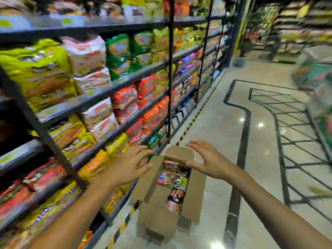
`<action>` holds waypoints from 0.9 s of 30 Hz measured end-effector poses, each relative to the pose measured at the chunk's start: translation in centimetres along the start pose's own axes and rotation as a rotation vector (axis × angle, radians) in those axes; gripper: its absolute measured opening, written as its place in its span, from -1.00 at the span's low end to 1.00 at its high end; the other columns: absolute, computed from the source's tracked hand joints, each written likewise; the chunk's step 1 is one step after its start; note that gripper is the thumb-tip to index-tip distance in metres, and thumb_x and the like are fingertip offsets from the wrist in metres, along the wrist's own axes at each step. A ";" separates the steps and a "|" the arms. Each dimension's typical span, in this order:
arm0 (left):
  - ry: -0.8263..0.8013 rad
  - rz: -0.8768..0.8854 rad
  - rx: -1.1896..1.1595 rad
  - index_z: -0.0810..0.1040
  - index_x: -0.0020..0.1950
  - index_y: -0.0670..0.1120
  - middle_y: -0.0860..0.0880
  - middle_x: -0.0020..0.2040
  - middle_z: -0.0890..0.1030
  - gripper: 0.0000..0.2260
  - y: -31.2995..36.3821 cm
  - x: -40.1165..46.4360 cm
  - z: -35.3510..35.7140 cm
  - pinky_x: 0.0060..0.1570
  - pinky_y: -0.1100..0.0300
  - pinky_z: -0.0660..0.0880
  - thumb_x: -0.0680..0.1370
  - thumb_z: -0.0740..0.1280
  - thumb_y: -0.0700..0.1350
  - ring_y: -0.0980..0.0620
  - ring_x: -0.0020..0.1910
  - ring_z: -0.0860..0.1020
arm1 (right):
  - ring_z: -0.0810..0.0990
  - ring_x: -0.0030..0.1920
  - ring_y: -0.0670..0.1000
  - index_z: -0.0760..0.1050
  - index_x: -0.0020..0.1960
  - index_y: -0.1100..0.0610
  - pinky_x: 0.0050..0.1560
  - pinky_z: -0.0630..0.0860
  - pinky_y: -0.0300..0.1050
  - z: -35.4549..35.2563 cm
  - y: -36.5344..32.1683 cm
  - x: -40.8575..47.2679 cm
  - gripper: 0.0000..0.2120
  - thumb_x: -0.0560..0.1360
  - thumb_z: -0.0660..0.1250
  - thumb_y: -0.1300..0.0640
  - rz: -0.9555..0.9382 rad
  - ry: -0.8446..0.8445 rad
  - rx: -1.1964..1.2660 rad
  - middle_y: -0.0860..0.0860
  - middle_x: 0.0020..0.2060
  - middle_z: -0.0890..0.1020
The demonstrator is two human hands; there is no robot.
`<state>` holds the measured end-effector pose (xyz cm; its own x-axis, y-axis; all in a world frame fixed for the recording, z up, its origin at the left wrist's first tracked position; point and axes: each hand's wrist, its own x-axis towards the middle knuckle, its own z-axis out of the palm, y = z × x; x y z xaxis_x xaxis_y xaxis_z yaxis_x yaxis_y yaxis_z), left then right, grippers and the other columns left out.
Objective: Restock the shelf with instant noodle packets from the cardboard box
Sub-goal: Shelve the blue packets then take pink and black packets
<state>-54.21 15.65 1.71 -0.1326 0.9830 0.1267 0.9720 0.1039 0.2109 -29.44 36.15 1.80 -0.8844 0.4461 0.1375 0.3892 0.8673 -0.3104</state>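
An open cardboard box [193, 194] stands on the floor beside the shelf, its flaps spread. Several instant noodle packets [166, 178] lie inside it, red, green and dark ones. My left hand [130, 166] hovers above the box's left flap with fingers apart and nothing in it. My right hand [206, 159] is spread above the far flap, also holding nothing. The shelf [100, 95] fills the left side, its tiers packed with yellow, red, white and green noodle packets. The picture is blurred by motion.
A yellow-and-black striped strip [194, 119] runs along the shelf's foot. The glossy tiled aisle floor [221, 108] stretches ahead. A metal wire frame [296, 137] lies at the right, with blurred goods above it. More shelving stands at the far right.
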 end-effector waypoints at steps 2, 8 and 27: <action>-0.069 -0.008 -0.021 0.50 0.41 -0.04 -0.08 0.38 0.51 -0.30 1.3 2.1 2.2 0.37 0.02 0.39 0.56 -0.03 0.42 -0.09 0.36 0.47 | 0.24 0.50 0.03 0.27 0.53 0.02 0.48 0.05 -0.20 -0.3 2.9 -1.4 -0.33 0.53 0.31 -0.25 0.040 0.003 0.013 0.02 0.48 0.35; -0.168 -0.039 -0.098 0.31 0.53 0.07 0.08 0.52 0.30 -0.39 2.9 6.8 7.2 0.42 0.22 0.15 0.57 0.05 0.37 0.06 0.50 0.24 | 0.20 0.51 0.00 0.21 0.55 -0.06 0.48 0.15 -0.10 0.4 8.5 -3.4 -0.36 0.55 0.32 -0.20 0.168 -0.002 0.149 -0.04 0.51 0.30; -0.258 -0.350 -0.294 0.29 0.53 0.09 0.10 0.52 0.28 -0.40 -6.8 23.2 17.7 0.45 0.08 0.22 0.56 0.06 0.34 0.04 0.50 0.24 | 0.20 0.51 0.00 0.19 0.56 -0.02 0.46 0.18 -0.13 5.9 22.6 16.4 -0.37 0.57 0.29 -0.17 0.167 -0.295 0.177 -0.05 0.52 0.27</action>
<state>-60.43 40.41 -13.97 -0.3516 0.9062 -0.2348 0.7774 0.4224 0.4660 -36.68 61.71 -8.50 -0.8587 0.4730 -0.1974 0.5066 0.7246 -0.4672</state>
